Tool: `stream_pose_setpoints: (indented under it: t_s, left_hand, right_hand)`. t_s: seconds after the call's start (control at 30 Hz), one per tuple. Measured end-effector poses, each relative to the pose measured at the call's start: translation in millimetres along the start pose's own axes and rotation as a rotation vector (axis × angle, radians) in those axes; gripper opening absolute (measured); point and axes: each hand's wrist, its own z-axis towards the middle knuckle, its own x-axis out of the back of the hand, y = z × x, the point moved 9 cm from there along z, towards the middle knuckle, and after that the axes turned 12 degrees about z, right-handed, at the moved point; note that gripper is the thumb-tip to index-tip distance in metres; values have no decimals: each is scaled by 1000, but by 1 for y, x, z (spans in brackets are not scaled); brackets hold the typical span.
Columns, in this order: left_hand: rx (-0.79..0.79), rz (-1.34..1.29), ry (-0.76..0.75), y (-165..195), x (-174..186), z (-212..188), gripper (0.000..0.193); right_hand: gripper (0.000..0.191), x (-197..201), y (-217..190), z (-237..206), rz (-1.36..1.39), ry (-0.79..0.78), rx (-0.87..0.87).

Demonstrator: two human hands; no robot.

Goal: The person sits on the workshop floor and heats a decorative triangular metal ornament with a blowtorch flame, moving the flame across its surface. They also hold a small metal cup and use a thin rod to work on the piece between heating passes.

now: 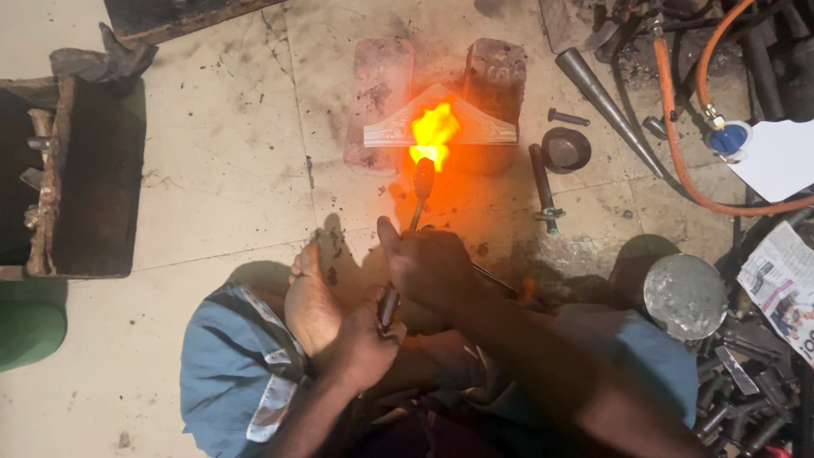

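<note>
Torch: a thin metal tube, long axis running from the person's lap up and away across the floor, tilted slightly right; its nozzle ends just short of the flame.
Flame: bright orange, playing on the middle of the plate's near edge.
Plate: a pale, patterned triangular piece, apex pointing away, long base crosswise to the torch; it bridges two bricks.
Bricks: two reddish blocks side by side, a gap between them under the flame.
Right hand: closed around the torch's middle, thumb stretched forward along it; the nearer hand to the plate.
Left hand: fist closed on the torch's rear end, close to the body, just beside a bare foot.
Way ahead: floor between nozzle and plate is bare; nothing stands in the line.
Right of plate: a small dark bowl, a rod lying along the same direction as the torch, a metal cone, an orange hose.
Floor's left edge: an open wooden box, well apart.
Lower right: a round metal lid beside scattered tools.
</note>
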Motion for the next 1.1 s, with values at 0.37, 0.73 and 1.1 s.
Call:
stream_pose_setpoints:
  t_s: [0.37, 0.73, 1.1]
  left_hand:
    - [-63, 18, 35, -5, 0, -8, 25]
    - [-1, 105, 39, -23, -3, -17, 17]
    - [-27, 57, 73, -10, 5, -13, 26]
  right_hand:
    - [84, 16, -22, -7, 86, -73, 15]
    - [52, 46, 49, -41, -199, 124, -4]
    - [54, 15, 4, -60, 447, 165, -138]
